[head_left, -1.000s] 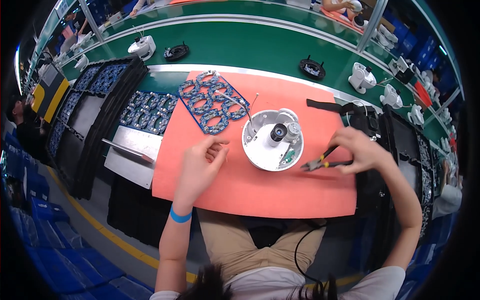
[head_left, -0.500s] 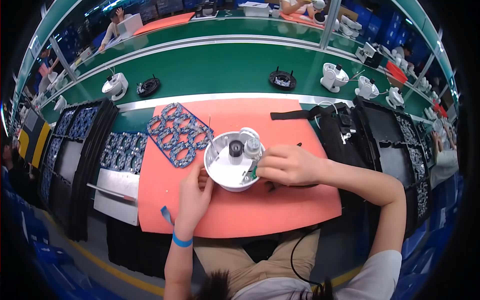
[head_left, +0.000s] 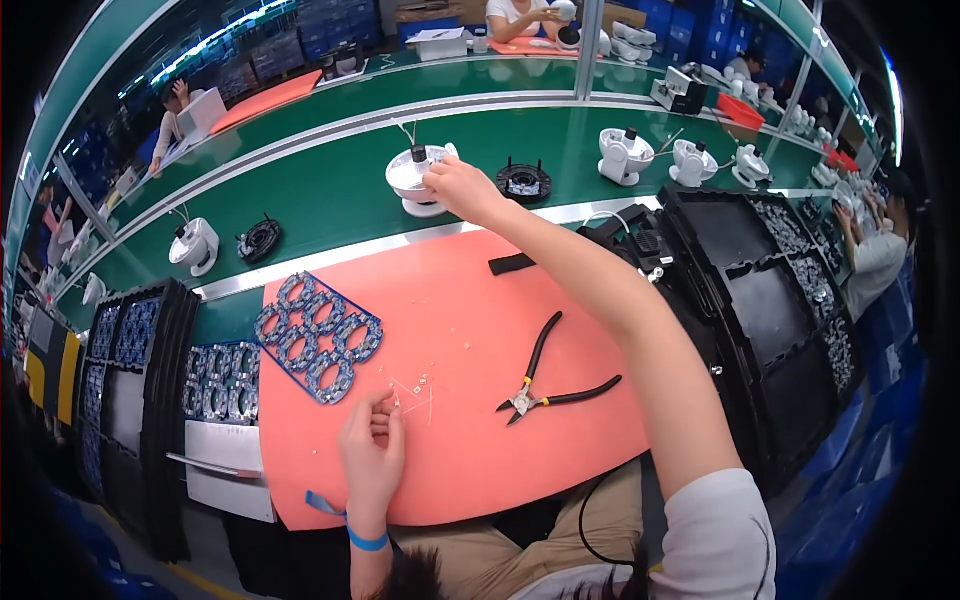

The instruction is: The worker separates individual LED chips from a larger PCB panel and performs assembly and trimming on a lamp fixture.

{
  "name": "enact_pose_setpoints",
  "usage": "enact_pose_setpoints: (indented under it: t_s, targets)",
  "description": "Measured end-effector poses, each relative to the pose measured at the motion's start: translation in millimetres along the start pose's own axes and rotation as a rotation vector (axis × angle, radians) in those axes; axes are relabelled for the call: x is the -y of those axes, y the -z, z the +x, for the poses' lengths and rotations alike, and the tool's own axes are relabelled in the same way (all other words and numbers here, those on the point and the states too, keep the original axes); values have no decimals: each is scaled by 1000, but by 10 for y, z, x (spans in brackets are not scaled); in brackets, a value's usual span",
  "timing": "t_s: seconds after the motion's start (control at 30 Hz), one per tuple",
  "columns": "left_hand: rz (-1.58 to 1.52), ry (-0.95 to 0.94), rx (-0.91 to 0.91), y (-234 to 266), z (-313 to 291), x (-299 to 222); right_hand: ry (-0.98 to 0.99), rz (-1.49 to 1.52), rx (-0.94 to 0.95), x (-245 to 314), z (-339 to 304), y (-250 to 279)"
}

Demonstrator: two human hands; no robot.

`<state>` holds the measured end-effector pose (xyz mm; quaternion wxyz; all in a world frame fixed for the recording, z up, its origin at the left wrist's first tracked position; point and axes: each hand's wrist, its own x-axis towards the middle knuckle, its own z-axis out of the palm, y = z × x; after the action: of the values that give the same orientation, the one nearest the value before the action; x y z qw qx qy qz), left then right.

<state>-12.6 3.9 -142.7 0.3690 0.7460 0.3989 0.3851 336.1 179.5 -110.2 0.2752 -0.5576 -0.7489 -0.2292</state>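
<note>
My right hand point(head_left: 462, 188) reaches far forward and grips the rim of a white round device point(head_left: 415, 180) that stands on the green belt point(head_left: 330, 190). My left hand point(head_left: 373, 450) rests on the orange mat point(head_left: 460, 330), fingers curled at some small white bits point(head_left: 415, 388). Black-handled cutting pliers point(head_left: 548, 380) lie on the mat to the right, untouched. A blue panel of round circuit boards point(head_left: 318, 335) lies on the mat to the left.
Black trays of parts point(head_left: 790, 300) stand at my right, and more trays with boards point(head_left: 150, 370) at my left. Other white devices point(head_left: 625, 152) and black round parts point(head_left: 523, 182) sit on the belt. Other people work at benches beyond.
My right hand has carried the white device from the mat forward onto the green belt. The pliers now lie on the mat. My left hand drew back toward me.
</note>
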Motion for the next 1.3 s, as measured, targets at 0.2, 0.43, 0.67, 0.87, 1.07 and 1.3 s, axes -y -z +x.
enact_pose_setpoints:
  t_s: [0.2,0.43,0.67,0.87,1.07,1.3]
  targets:
    - [34,31,-11,55,-27,-46,4,53,-119,180,-101,294]
    - [36,-16,57,29,22,-59,79,269,986,869,-814,1851]
    - [-14,-67,129,92,18,-94,123,287,934,1197,-1638,2157]
    - [-71,-33,107,69,4,-96,-89,279,992,1043,-1495,2178]
    - [48,-125,-45,64,21,21,-3,403,578,1046,-792,1485]
    - [22,-118,-36,48,47,14,247,440,304,1015,-478,356]
